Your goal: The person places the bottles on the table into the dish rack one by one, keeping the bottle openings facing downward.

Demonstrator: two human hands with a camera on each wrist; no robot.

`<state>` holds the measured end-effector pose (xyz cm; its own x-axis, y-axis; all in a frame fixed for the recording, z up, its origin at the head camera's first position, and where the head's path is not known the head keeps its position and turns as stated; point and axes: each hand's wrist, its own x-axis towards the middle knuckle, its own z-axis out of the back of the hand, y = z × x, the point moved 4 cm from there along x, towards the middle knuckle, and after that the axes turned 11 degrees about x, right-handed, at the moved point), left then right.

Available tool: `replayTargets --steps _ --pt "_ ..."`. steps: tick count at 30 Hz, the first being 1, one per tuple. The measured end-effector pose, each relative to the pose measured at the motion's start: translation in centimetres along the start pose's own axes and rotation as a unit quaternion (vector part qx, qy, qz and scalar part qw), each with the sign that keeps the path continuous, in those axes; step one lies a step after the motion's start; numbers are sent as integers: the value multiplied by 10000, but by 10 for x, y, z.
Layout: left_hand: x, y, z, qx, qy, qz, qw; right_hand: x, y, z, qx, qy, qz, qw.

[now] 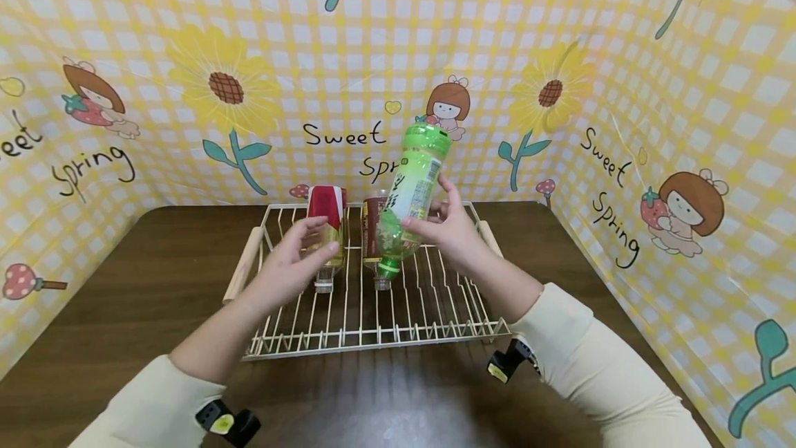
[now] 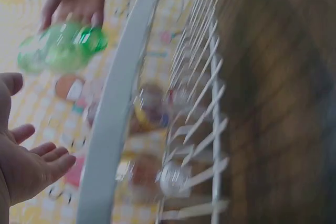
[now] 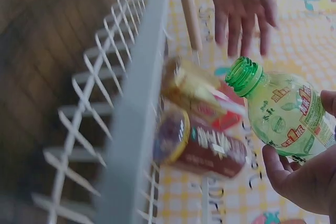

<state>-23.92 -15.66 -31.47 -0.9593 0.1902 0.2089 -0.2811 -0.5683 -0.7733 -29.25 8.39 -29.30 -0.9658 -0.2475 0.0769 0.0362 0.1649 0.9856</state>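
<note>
My right hand (image 1: 457,230) grips a clear green plastic bottle (image 1: 413,192) by its side, neck down and tilted, over the rack. In the right wrist view the green bottle (image 3: 291,114) shows an uncapped mouth. My left hand (image 1: 295,258), its fingers loosely spread, holds nothing and is in front of a bottle with a red and yellow label (image 1: 326,206). Beside it, a bottle with a brown label (image 1: 373,230) is partly hidden by the green one. Both stand neck down in a white wire rack (image 1: 348,344). The left wrist view is blurred.
The rack has a wooden handle on the left (image 1: 242,265) and another on the right (image 1: 491,239). It sits on a dark brown wooden table (image 1: 155,261). A yellow checked cloth (image 1: 348,54) surrounds the table at the back and sides.
</note>
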Motion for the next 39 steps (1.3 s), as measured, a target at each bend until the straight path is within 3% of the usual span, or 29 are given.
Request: replayTargets --steps 4,7,13,21,29,39 --pt "-1 14 27 861 -249 147 9959 7 8 18 -360 -218 -66 9991" --pt "-2 31 44 1394 -268 515 9885 13 8 31 -576 -357 -146 9976" --pt "-1 69 62 1637 118 1125 9800 22 1 49 -1124 -344 -303 9926" --pt "-5 102 59 1347 455 1661 9758 33 -14 68 -1466 -229 -622 9870" --pt "-4 109 55 555 367 1569 9854 33 -25 74 -1807 -4 -723 9809" --pt "-4 114 53 527 319 1584 9854 30 -44 79 -2248 -28 -807 9711"
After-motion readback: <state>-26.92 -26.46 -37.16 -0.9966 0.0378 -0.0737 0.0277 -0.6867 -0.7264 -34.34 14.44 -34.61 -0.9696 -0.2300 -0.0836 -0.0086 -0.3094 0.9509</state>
